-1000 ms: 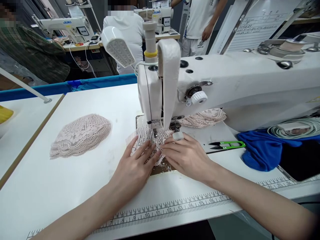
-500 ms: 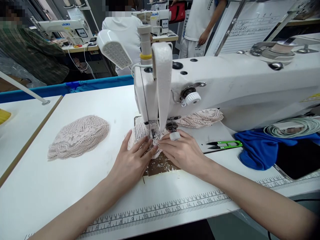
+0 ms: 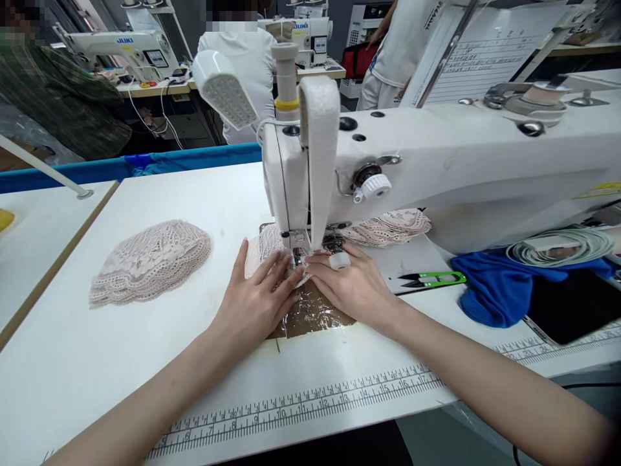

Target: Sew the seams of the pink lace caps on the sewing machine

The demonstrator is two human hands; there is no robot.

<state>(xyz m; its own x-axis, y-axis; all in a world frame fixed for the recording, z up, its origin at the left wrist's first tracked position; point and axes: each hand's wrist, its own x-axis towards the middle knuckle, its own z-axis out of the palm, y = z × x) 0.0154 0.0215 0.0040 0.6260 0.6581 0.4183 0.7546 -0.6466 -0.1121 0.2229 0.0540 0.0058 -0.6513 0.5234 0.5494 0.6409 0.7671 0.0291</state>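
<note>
Two bare hands at the needle end of the white sewing machine (image 3: 436, 149). Left hand (image 3: 259, 291): palm down just in front of the machine head, fingers extended and moderately spread, resting on pale pink lace (image 3: 269, 241) without closing round it. Right hand (image 3: 356, 285): in front of the head on its right, fingers close together and bent; tips partly covered by the machine's fittings (cannot tell whether they pinch the lace or only press it). Lace lies under the machine's needle area, mostly masked by fingers and head; stitch line not resolvable. Brown taped patch (image 3: 315, 314) nearer the wearer than the needle, glare on its surface. Left of the machine, well apart: lace stack (image 3: 152, 262), layers too fine to count. Behind the machine head, a second lace pile (image 3: 388, 228), top cut off by the arm. Right of the needle, below the arm: green snips (image 3: 439, 279), then blue cloth (image 3: 499, 291) partly covering a black-screened phone (image 3: 575, 304).
</note>
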